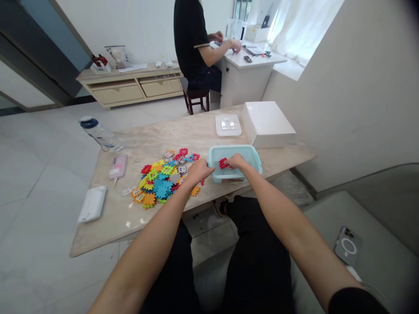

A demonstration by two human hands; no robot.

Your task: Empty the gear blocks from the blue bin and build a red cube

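Observation:
A pile of colourful gear-shaped plastic pieces (161, 182) lies on the beige table (137, 144). My left hand (199, 170) rests at the pile's right edge, fingers curled over pieces I cannot make out. My right hand (236, 162) is over the light blue plastic box (257, 158) and pinches a red gear piece (223, 163) just inside it.
A clear lid (228, 124) and a white box (269, 123) lie behind the blue box. A water bottle (101, 134), a pink item (118, 167) and a white pouch (93, 203) sit on the left. A phone (348, 246) lies at the right. Another person (193, 39) sits at a far white desk.

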